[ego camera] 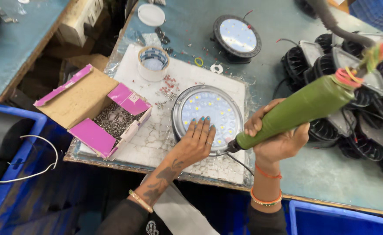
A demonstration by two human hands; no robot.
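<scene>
Left hand (196,141) flat on lamp (207,114); right hand (275,138) holds screwdriver (296,111)

The box of screws (113,119) lies left of the round lamp (208,117), tape roll (153,62) behind them.

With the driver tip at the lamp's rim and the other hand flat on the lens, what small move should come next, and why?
Probably press the green electric screwdriver straight down at the rim. The right hand holds it with its tip at the lower right edge of the round LED lamp, and the left hand lies flat on the lens, steadying it. Whether a screw sits there cannot be seen.
</scene>
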